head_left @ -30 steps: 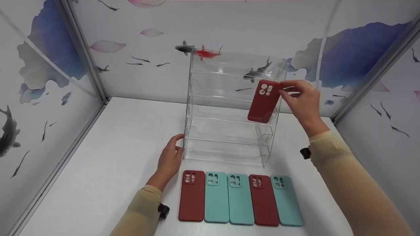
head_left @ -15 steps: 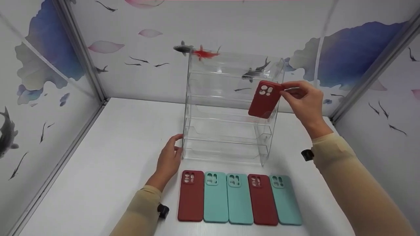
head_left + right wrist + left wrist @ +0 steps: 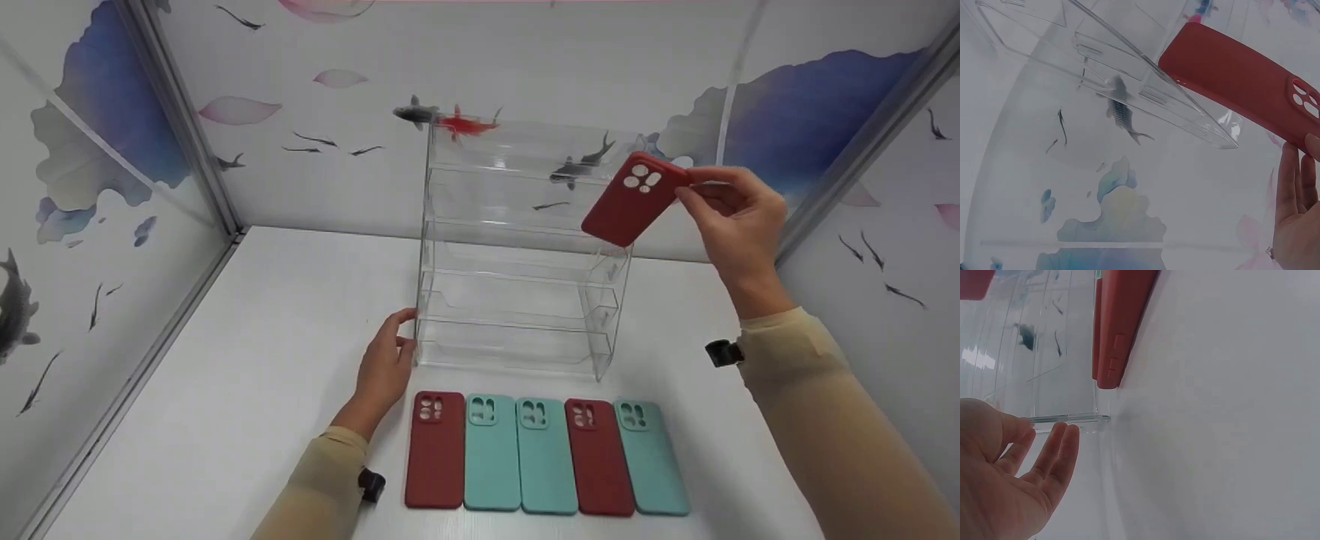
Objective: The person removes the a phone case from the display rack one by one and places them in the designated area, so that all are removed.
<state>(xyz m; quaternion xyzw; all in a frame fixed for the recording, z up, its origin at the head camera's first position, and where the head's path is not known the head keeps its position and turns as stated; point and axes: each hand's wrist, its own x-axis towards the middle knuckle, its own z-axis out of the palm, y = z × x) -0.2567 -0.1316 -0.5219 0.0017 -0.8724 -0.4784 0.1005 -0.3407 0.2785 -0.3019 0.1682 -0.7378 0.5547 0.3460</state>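
Observation:
My right hand [image 3: 739,217] pinches a red phone case [image 3: 636,198] by its upper edge, with the camera cutouts toward me. It holds the case tilted in front of the upper right side of a clear acrylic rack [image 3: 510,324] with several tiers. In the right wrist view the red case [image 3: 1235,79] lies partly over the rack's clear side panel. My left hand [image 3: 384,367] touches the rack's lower left side; in the left wrist view the fairly straight fingers [image 3: 1061,461] reach the edge of the side panel.
A row of phone cases lies on the white table [image 3: 300,315] before the rack: a red case [image 3: 435,465], teal cases [image 3: 493,465], and another red case [image 3: 604,472]. Printed walls [image 3: 315,187] with grey frame posts enclose the table at the back and sides.
My right hand has moved up and to the right with the red phone case, lifting it from the rack's middle tiers and tilting it more. The left hand stays at the rack's side.

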